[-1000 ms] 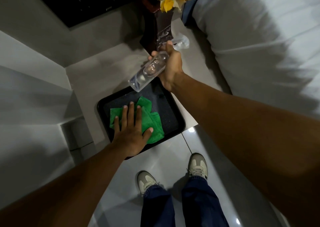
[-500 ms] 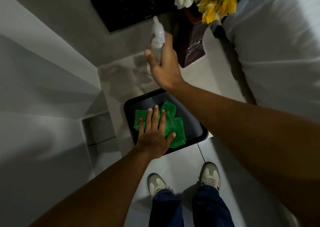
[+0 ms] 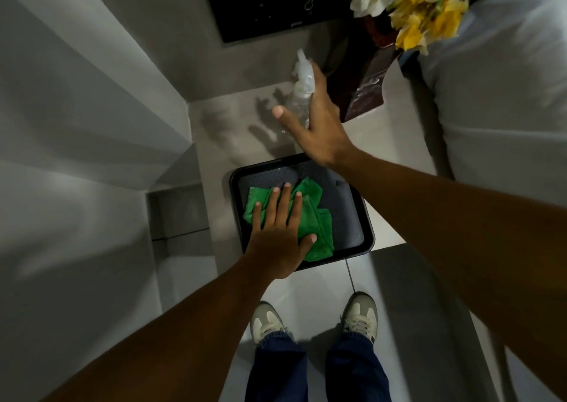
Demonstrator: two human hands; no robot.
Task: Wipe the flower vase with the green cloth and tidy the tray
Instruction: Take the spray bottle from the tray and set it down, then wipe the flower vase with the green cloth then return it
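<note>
A dark brown vase (image 3: 365,95) with yellow and white flowers (image 3: 423,18) stands at the back right of the grey bedside table (image 3: 233,138). Just left of the vase, a clear spray bottle (image 3: 299,95) stands upright on the table. My right hand (image 3: 322,125) rests against the bottle's right side, thumb spread away from it. At the table's front edge sits a black tray (image 3: 366,217) holding a crumpled green cloth (image 3: 319,227). My left hand (image 3: 279,236) lies flat on the cloth, fingers spread.
A white bed (image 3: 506,95) runs along the right side, close to the vase. On the wall behind the table is a black panel (image 3: 260,6). A grey wall and a recess close off the left. My shoes (image 3: 359,312) stand on glossy tiles below the tray.
My right hand turned the spray bottle upright, carried it left of the vase and set it on the table, then loosened its grip. My left hand stayed flat on the cloth.
</note>
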